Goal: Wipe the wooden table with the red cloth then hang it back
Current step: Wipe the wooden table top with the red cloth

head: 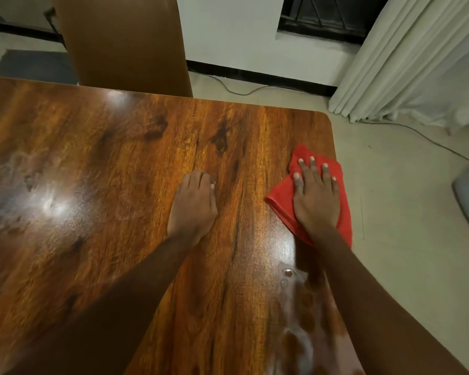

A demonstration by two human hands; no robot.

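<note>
Right hand [316,198] presses flat, fingers spread, on the red cloth [282,205] at the right edge of the table [106,158]; left hand [194,204] rests loosely bent, empty; even pressure and overlapping strokes should lift the smears [295,320]

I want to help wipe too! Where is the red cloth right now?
In the head view, the red cloth lies at the right edge of the wooden table, near its far corner, flat under the right hand.
</note>
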